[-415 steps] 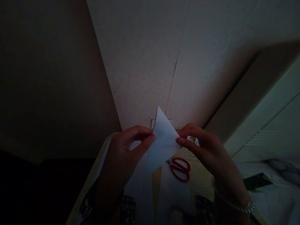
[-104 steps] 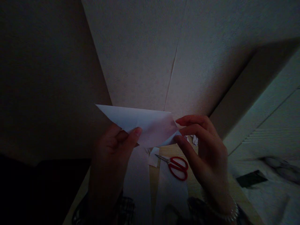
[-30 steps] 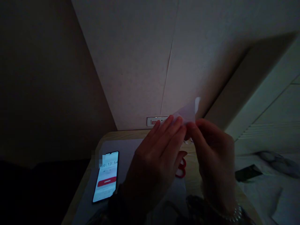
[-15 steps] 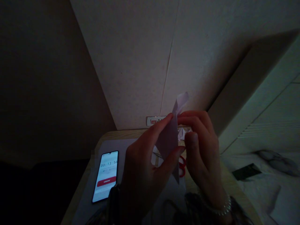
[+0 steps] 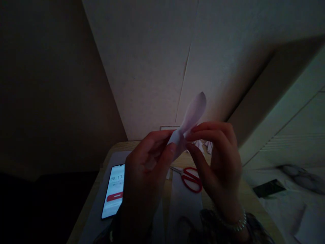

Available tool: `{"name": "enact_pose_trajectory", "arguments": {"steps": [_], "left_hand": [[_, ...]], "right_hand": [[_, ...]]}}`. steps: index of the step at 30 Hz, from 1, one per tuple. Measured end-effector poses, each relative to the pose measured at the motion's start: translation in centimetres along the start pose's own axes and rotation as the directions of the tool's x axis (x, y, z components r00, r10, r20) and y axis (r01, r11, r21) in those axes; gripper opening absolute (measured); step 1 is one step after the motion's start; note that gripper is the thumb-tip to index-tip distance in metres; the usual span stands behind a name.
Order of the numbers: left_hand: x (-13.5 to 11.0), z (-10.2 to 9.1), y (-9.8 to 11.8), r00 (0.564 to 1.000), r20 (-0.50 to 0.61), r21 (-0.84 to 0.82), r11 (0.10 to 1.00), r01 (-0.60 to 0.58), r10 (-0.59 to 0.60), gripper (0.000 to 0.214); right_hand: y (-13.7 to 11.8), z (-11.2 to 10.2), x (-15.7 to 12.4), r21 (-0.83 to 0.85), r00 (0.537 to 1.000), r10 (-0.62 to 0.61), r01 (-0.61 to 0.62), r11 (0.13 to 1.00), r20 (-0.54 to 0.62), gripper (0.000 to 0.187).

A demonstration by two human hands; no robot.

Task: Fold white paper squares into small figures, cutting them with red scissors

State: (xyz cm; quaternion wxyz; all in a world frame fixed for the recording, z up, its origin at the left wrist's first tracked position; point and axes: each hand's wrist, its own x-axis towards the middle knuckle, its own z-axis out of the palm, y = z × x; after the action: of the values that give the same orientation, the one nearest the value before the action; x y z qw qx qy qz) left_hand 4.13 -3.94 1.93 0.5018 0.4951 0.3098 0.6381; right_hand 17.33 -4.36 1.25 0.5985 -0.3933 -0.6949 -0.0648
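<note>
A piece of white paper (image 5: 194,110), bent and curled, is held up between my two hands above the table. My left hand (image 5: 147,166) pinches its lower left part between thumb and fingers. At the paper's right side, the fingertips and thumb of my right hand (image 5: 218,159) close on its edge. One rounded end of the paper sticks up toward the wall. Below the hands lie scissors (image 5: 192,180) with red handles, their blades pointing left. My left hand hides part of a lit phone (image 5: 113,193) showing a timer.
White sheets (image 5: 181,200) lie on the wooden table (image 5: 122,146). Several small folded paper pieces (image 5: 199,146) sit at its back, near the wall. A socket panel (image 5: 167,128) is partly hidden behind my hand. To the right, a dark flat item (image 5: 269,188) rests on pale cloth.
The paper has been turned and tilted, so its curled end now shows wider and higher. My left hand has shifted left and lower, covering more of the phone. The scissors have come into fuller view.
</note>
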Motion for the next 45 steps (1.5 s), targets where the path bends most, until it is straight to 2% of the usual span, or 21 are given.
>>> {"name": "enact_pose_trajectory", "arguments": {"steps": [3,5,8,10,11,13,17,20,22,26,32,35,39,45], "left_hand": [[0.0,0.2,0.0,0.999,-0.040,-0.047,0.999,-0.007,0.005,0.016],[0.0,0.2,0.1,0.999,-0.045,-0.070,0.997,-0.019,0.016,0.020],[-0.2,0.2,0.1,0.997,-0.065,-0.084,0.995,-0.045,0.039,0.023],[-0.2,0.3,0.1,0.994,-0.093,-0.086,0.995,-0.056,0.048,0.022],[-0.3,0.3,0.1,0.993,-0.106,-0.085,0.995,-0.053,0.044,0.022],[-0.3,0.4,0.1,0.994,-0.110,-0.077,0.997,-0.024,0.015,0.019],[-0.2,-0.1,0.2,1.000,-0.019,0.036,0.999,-0.015,0.016,0.013],[0.1,-0.8,0.3,0.999,0.044,0.237,0.971,-0.025,0.015,0.015],[0.2,-1.2,0.3,0.997,0.075,0.291,0.957,-0.003,-0.020,0.015],[0.1,-1.2,0.5,0.990,0.099,0.221,0.972,0.075,-0.099,0.013],[-0.1,-0.4,1.3,0.982,0.027,0.191,0.965,0.180,-0.188,0.014],[-0.1,-0.5,1.2,0.983,0.024,0.194,0.966,0.173,-0.181,0.013],[0.2,-0.7,0.7,0.989,0.077,0.208,0.972,0.108,-0.126,0.008],[0.3,-0.9,0.7,0.992,0.056,0.293,0.951,0.096,-0.118,0.010]], "right_hand": [[0.0,0.4,-0.2,0.114,0.991,0.082,-0.070,0.991,-0.103,0.024],[-0.1,0.6,-0.4,0.225,0.980,0.165,-0.136,0.965,-0.114,0.022],[-0.3,0.6,-0.5,0.420,0.957,0.288,-0.247,0.873,-0.036,0.009],[-0.5,0.5,-0.5,0.528,0.944,0.328,-0.296,0.796,0.035,0.022],[-0.5,0.5,-0.5,0.560,0.939,0.341,-0.312,0.768,0.055,0.022],[-0.5,0.6,-0.5,0.599,0.934,0.355,-0.303,0.741,0.034,0.007],[-0.4,1.0,-0.3,0.566,0.933,0.347,-0.237,0.790,-0.094,0.025],[-0.4,1.0,-0.2,0.509,0.937,0.317,-0.202,0.837,-0.149,0.027],[-0.4,1.0,-0.2,0.484,0.940,0.294,-0.178,0.857,-0.173,0.026],[-0.2,1.0,-0.2,0.414,0.938,0.272,-0.164,0.895,-0.215,0.022],[-0.1,1.0,-0.2,0.339,0.932,0.260,-0.166,0.926,-0.253,0.022],[-0.3,0.9,-0.1,0.320,0.934,0.248,-0.160,0.934,-0.256,0.021],[-0.4,1.0,-0.1,0.288,0.940,0.231,-0.155,0.945,-0.253,0.022],[-0.8,0.8,-0.4,0.296,0.954,0.245,-0.187,0.937,-0.173,0.019]]}}
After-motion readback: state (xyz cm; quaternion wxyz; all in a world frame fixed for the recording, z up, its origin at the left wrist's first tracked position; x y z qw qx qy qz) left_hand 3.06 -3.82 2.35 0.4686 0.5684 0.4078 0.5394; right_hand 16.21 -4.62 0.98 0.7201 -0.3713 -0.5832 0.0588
